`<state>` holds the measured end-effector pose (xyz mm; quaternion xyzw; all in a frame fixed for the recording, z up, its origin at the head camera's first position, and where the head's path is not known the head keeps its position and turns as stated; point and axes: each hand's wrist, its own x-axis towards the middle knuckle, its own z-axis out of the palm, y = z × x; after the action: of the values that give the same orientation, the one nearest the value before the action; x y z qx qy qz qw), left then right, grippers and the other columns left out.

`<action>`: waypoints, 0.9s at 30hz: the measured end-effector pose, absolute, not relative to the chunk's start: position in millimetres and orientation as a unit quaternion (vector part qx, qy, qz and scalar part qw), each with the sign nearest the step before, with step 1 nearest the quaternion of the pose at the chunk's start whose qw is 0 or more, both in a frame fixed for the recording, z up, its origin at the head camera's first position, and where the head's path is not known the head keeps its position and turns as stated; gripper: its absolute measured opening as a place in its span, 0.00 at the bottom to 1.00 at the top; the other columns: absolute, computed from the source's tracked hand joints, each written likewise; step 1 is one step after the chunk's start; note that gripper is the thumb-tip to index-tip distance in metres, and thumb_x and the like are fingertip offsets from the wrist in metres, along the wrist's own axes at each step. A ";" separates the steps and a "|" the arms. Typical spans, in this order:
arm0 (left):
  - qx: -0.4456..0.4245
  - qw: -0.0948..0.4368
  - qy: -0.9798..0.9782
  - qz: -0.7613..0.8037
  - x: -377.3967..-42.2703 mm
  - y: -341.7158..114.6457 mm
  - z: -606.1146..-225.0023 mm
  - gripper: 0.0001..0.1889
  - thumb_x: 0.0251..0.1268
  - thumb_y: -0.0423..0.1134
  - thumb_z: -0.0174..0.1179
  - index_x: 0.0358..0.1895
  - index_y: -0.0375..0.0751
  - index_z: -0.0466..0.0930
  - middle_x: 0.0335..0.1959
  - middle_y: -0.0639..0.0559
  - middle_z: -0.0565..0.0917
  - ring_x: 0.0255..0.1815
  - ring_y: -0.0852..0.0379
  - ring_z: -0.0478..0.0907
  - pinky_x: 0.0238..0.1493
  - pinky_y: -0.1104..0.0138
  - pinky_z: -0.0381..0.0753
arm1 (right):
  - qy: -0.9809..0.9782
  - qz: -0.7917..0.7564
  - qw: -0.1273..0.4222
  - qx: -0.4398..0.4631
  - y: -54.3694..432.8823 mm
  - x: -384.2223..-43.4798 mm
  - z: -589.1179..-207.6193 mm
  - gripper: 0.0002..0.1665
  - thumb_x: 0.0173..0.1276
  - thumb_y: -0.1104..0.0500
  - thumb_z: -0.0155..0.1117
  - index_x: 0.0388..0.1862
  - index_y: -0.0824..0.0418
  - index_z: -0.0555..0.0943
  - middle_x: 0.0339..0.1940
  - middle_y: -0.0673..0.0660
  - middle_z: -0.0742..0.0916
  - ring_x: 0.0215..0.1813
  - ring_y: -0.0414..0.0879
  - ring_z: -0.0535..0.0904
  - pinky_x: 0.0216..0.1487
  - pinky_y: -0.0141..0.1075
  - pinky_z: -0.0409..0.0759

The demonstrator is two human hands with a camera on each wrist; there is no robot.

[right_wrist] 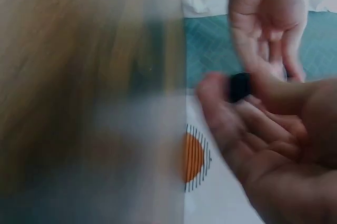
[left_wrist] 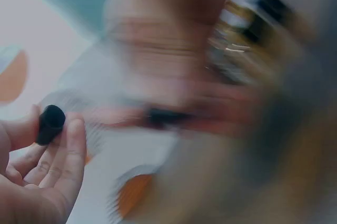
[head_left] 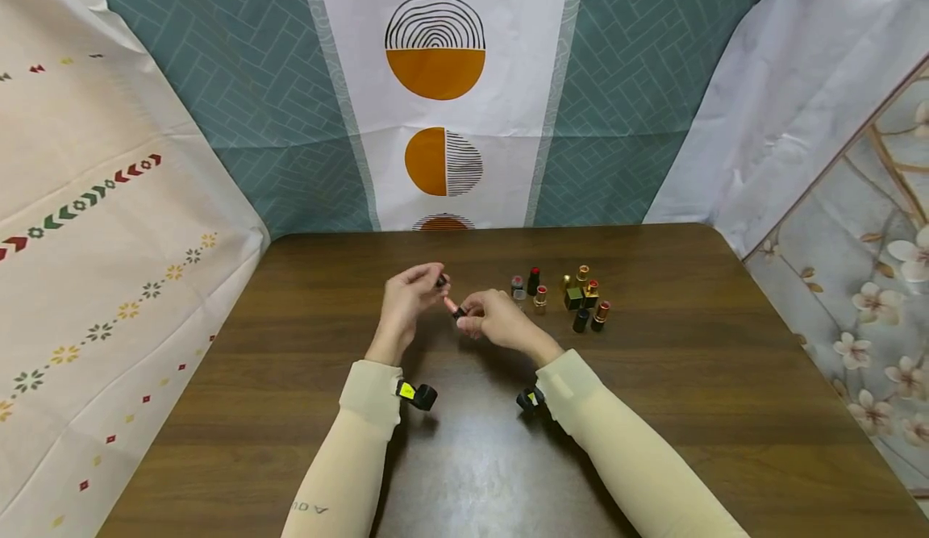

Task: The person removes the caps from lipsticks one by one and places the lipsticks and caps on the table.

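Observation:
My left hand (head_left: 406,302) pinches a small black lipstick cap (left_wrist: 51,124) between thumb and fingertips, its hollow end showing in the left wrist view. Just to the right, my right hand (head_left: 506,320) holds a lipstick (head_left: 452,305) with a pinkish bullet and a black base. The bullet points up and left toward the left hand, apart from the cap. Motion blurs this lipstick in the left wrist view. From the right wrist, its black base (right_wrist: 239,87) shows between thumb and finger.
Right of my hands on the brown wooden table (head_left: 689,377) stand several lipsticks and caps: a black one with a red bullet (head_left: 534,280), a gold one (head_left: 540,300), a dark green square cap (head_left: 573,299) and a black cap (head_left: 580,320). A patterned curtain (head_left: 450,118) hangs behind.

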<state>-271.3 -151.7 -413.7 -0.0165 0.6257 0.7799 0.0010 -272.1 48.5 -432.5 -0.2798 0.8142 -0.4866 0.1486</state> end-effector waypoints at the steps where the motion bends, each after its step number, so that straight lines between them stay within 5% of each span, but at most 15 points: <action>1: -0.017 -0.013 0.623 0.782 -271.9 -155.8 -410.5 0.15 0.78 0.35 0.61 0.58 0.27 0.82 0.40 0.47 0.88 0.40 0.59 0.87 0.52 0.62 0.86 | 0.815 -0.484 0.154 -0.281 49.3 -271.4 -435.5 0.07 0.76 0.67 0.65 0.44 0.72 0.84 0.30 0.58 0.89 0.29 0.46 0.86 0.37 0.44 0.87; 5: -0.010 -0.062 0.657 0.751 -275.0 -167.4 -403.6 0.16 0.77 0.36 0.62 0.59 0.28 0.81 0.44 0.40 0.86 0.41 0.60 0.87 0.48 0.67 0.86 | 0.806 -0.495 0.176 -0.271 52.7 -269.7 -443.5 0.09 0.77 0.66 0.63 0.48 0.74 0.83 0.33 0.60 0.90 0.33 0.51 0.88 0.39 0.42 0.87; 15: 0.017 0.000 0.717 0.697 -275.0 -150.2 -418.7 0.17 0.77 0.38 0.63 0.62 0.33 0.81 0.53 0.39 0.83 0.59 0.38 0.81 0.67 0.45 0.75 | 0.782 -0.551 0.164 -0.240 74.4 -272.7 -432.0 0.18 0.80 0.64 0.59 0.63 0.74 0.77 0.42 0.64 0.90 0.45 0.62 0.88 0.52 0.54 0.85; 22: 0.051 0.019 0.736 0.675 -276.9 -128.1 -418.5 0.17 0.75 0.39 0.66 0.60 0.36 0.84 0.53 0.41 0.84 0.54 0.48 0.83 0.64 0.47 0.78 | 0.795 -0.551 0.134 -0.215 104.7 -277.9 -409.9 0.19 0.77 0.61 0.65 0.62 0.68 0.80 0.46 0.62 0.89 0.47 0.64 0.86 0.54 0.61 0.81; 27: 0.066 0.028 0.743 0.665 -278.2 -112.1 -418.1 0.16 0.74 0.38 0.67 0.59 0.37 0.85 0.51 0.43 0.85 0.52 0.50 0.85 0.62 0.49 0.81 | 0.809 -0.541 0.110 -0.200 125.9 -280.5 -396.1 0.19 0.75 0.59 0.69 0.60 0.66 0.83 0.45 0.63 0.88 0.45 0.68 0.83 0.42 0.48 0.84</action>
<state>-278.2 -112.1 -418.1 0.0661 0.7433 0.6651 0.0282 -280.5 125.9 -396.1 -0.2004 0.8092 -0.5411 0.1104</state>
